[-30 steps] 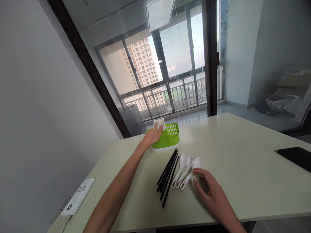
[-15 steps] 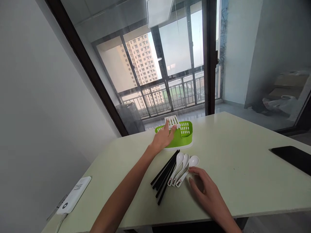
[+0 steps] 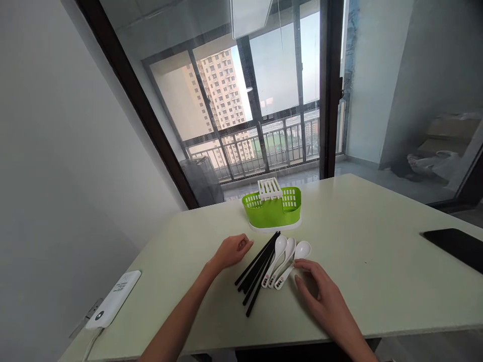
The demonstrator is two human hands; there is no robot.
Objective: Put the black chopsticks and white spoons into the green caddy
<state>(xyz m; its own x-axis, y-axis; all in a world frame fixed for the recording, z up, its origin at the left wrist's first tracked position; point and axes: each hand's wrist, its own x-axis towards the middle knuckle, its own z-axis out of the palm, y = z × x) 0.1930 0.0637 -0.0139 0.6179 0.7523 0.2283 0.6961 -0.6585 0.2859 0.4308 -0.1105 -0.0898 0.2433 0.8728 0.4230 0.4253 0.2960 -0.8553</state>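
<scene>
My left hand [image 3: 234,250] rests over the table just left of the chopsticks, its fingers curled in, and nothing shows in it. Several black chopsticks [image 3: 257,271] lie in a slanting bundle. To their right are three white spoons [image 3: 289,251], bowls away from me and printed handles toward me. My right hand [image 3: 317,287] has thumb and fingers apart beside the rightmost spoon; the index fingertip is at its neck, and I cannot tell whether it touches. Behind the utensils stands a green basket [image 3: 272,215] with a white slotted piece [image 3: 269,188] on top.
A white device with a cable [image 3: 113,299] lies at the table's left edge. At the right is a flat black object [image 3: 456,246]. A glass partition with a dark frame [image 3: 330,100] stands beyond the pale table [image 3: 377,221]; a wall [image 3: 94,176] borders the left.
My left hand has come back from the white slotted piece on the basket, down toward me and left, and its fingers have curled. My right hand has stayed by the spoons.
</scene>
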